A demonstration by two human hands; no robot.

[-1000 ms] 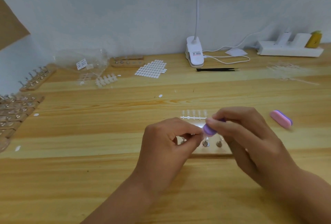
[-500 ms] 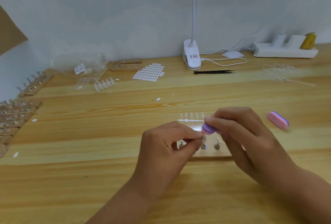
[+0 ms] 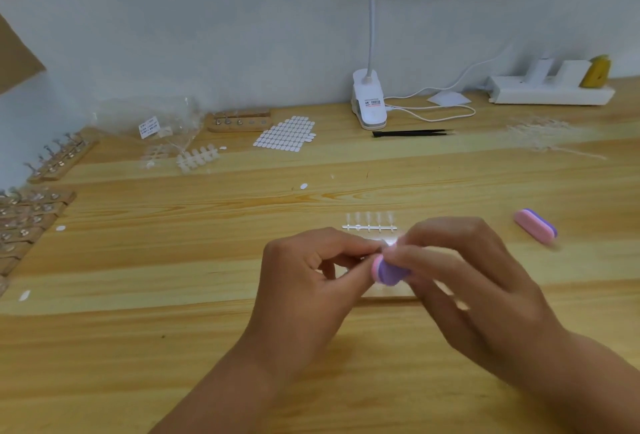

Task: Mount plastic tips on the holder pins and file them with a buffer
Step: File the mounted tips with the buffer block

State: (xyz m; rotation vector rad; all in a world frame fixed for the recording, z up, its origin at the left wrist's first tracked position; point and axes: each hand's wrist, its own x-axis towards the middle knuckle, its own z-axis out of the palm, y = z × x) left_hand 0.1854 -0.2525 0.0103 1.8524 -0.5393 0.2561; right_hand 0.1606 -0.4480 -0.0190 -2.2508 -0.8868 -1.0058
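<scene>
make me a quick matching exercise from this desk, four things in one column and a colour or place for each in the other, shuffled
Things
1. buffer
2. spare buffer
3. tweezers
4. lamp

Colour or place
A. black
B. held in the right hand
C. lying loose on the table, far right
D. white, neck rising out of view

Pairs: 1-B, 2-C, 3-A, 4-D

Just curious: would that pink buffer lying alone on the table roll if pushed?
Probably not: the pink buffer lies on a flat face, so it would likely slide. Its layered, foam-like look suggests lightness.
</scene>
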